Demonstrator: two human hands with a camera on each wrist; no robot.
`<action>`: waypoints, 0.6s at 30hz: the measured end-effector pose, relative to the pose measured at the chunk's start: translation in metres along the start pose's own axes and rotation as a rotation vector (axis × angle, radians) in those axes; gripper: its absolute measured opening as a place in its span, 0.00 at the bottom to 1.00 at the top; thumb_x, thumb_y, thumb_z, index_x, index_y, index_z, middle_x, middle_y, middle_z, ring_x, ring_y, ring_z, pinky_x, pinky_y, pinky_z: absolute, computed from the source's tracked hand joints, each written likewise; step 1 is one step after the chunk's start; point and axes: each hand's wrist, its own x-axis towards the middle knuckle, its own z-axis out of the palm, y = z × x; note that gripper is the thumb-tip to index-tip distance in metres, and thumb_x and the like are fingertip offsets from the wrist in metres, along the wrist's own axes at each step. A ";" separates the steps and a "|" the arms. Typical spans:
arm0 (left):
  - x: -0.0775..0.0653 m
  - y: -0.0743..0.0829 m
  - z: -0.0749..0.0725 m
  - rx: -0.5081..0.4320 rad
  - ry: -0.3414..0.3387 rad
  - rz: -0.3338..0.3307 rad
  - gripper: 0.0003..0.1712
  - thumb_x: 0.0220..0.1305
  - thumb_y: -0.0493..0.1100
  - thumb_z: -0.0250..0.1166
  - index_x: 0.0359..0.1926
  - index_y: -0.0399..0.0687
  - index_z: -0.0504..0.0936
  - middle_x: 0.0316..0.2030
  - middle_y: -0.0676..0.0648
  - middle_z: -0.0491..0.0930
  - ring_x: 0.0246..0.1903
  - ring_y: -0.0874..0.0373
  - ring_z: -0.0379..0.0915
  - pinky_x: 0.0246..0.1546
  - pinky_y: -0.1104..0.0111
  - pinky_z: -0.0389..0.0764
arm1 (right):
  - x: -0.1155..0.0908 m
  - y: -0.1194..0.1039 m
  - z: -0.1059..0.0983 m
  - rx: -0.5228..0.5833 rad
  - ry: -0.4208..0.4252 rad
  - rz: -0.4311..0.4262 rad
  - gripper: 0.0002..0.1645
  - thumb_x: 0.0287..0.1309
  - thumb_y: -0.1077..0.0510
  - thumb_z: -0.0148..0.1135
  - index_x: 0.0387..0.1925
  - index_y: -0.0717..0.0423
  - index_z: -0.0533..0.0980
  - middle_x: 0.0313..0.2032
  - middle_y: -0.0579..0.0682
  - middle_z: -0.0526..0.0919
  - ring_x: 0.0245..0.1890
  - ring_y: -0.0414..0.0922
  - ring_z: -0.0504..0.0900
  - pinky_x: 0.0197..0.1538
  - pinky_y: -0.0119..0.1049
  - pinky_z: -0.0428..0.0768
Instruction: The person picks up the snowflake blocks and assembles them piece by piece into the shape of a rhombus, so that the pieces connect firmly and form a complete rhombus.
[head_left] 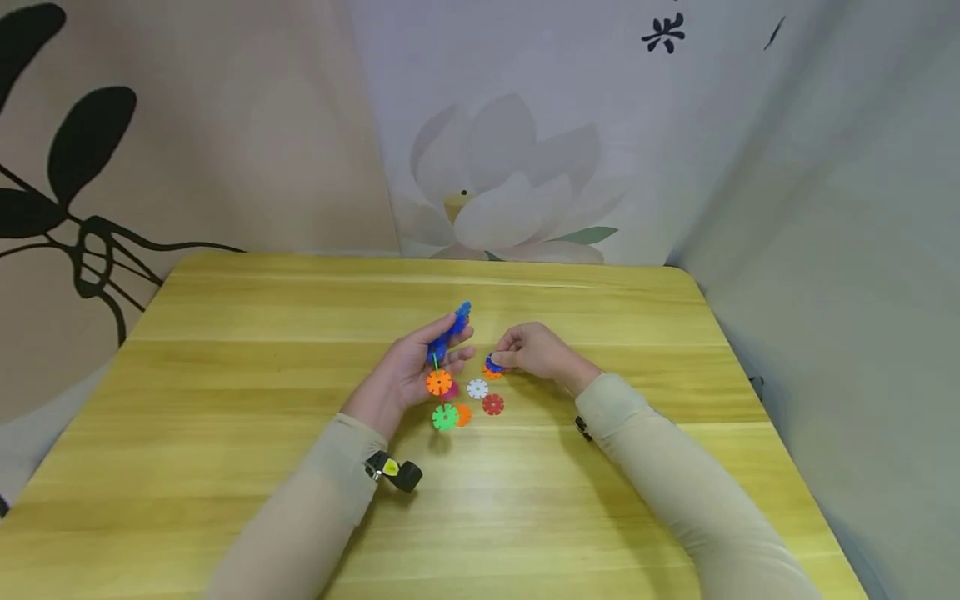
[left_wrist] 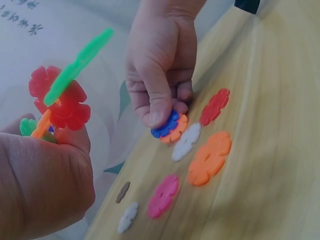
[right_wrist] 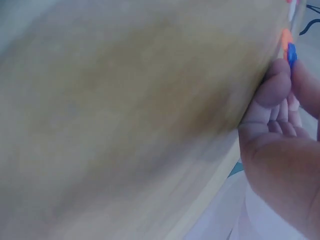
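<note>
My left hand (head_left: 411, 367) grips a joined chain of notched plastic flower discs, with blue discs (head_left: 441, 347) between thumb and fingers. An orange disc (head_left: 438, 382) and a green disc (head_left: 446, 417) hang at its near end. In the left wrist view a red disc (left_wrist: 75, 107) of this chain stands out beyond the hand. My right hand (head_left: 542, 350) pinches a blue disc (left_wrist: 166, 125) between thumb and fingertips. That disc overlaps an orange disc (left_wrist: 177, 132) at the table surface. In the right wrist view the blue disc (right_wrist: 291, 54) shows at the fingertips.
Loose discs lie on the wooden table (head_left: 262, 467): a white disc (head_left: 477, 388), a red disc (head_left: 492, 404), an orange disc (left_wrist: 210, 157), a pink disc (left_wrist: 163, 196), and small white and brown discs (left_wrist: 123, 192). A patterned curtain (head_left: 517, 167) hangs behind the table.
</note>
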 end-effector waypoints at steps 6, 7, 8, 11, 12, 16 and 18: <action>-0.003 -0.006 -0.003 0.018 0.011 -0.015 0.20 0.81 0.55 0.61 0.57 0.45 0.80 0.41 0.52 0.91 0.32 0.59 0.90 0.30 0.72 0.91 | 0.005 0.005 -0.002 0.073 -0.028 -0.005 0.10 0.74 0.54 0.68 0.44 0.58 0.83 0.35 0.50 0.88 0.35 0.42 0.84 0.41 0.32 0.87; -0.004 -0.006 -0.004 0.027 0.019 -0.019 0.20 0.81 0.55 0.62 0.57 0.44 0.80 0.40 0.51 0.91 0.31 0.58 0.90 0.30 0.72 0.91 | 0.005 0.006 -0.003 0.106 -0.030 0.003 0.10 0.75 0.55 0.67 0.45 0.59 0.82 0.36 0.51 0.88 0.35 0.43 0.84 0.41 0.32 0.88; -0.004 -0.005 -0.004 0.038 0.025 -0.023 0.20 0.81 0.55 0.62 0.58 0.45 0.80 0.40 0.52 0.91 0.31 0.58 0.91 0.30 0.72 0.91 | 0.005 0.008 -0.005 0.148 -0.030 0.020 0.10 0.75 0.55 0.67 0.46 0.60 0.82 0.37 0.52 0.88 0.36 0.43 0.85 0.42 0.32 0.89; -0.003 -0.003 -0.005 0.074 0.040 -0.028 0.20 0.81 0.56 0.61 0.59 0.45 0.79 0.40 0.52 0.91 0.31 0.58 0.90 0.31 0.71 0.91 | 0.005 0.010 -0.013 0.315 -0.005 0.090 0.12 0.76 0.58 0.65 0.52 0.63 0.81 0.40 0.54 0.88 0.36 0.44 0.86 0.42 0.32 0.90; -0.002 -0.001 -0.005 0.087 0.045 -0.028 0.21 0.81 0.56 0.61 0.59 0.45 0.79 0.40 0.52 0.91 0.30 0.58 0.90 0.31 0.71 0.91 | 0.005 0.009 -0.016 0.379 0.013 0.106 0.14 0.76 0.59 0.65 0.55 0.64 0.80 0.41 0.55 0.88 0.37 0.44 0.86 0.43 0.32 0.90; 0.001 0.008 -0.004 0.122 0.056 -0.023 0.22 0.81 0.55 0.62 0.61 0.44 0.78 0.39 0.52 0.91 0.30 0.58 0.90 0.32 0.70 0.92 | 0.007 -0.007 -0.026 0.563 0.117 0.080 0.22 0.75 0.61 0.65 0.65 0.65 0.78 0.44 0.55 0.88 0.37 0.43 0.88 0.43 0.30 0.91; 0.003 0.013 -0.002 0.126 0.055 -0.019 0.23 0.80 0.55 0.62 0.63 0.44 0.77 0.39 0.51 0.91 0.30 0.57 0.90 0.32 0.70 0.92 | 0.007 -0.020 -0.029 0.618 0.153 0.028 0.24 0.75 0.61 0.65 0.68 0.64 0.77 0.46 0.54 0.88 0.37 0.41 0.89 0.44 0.30 0.91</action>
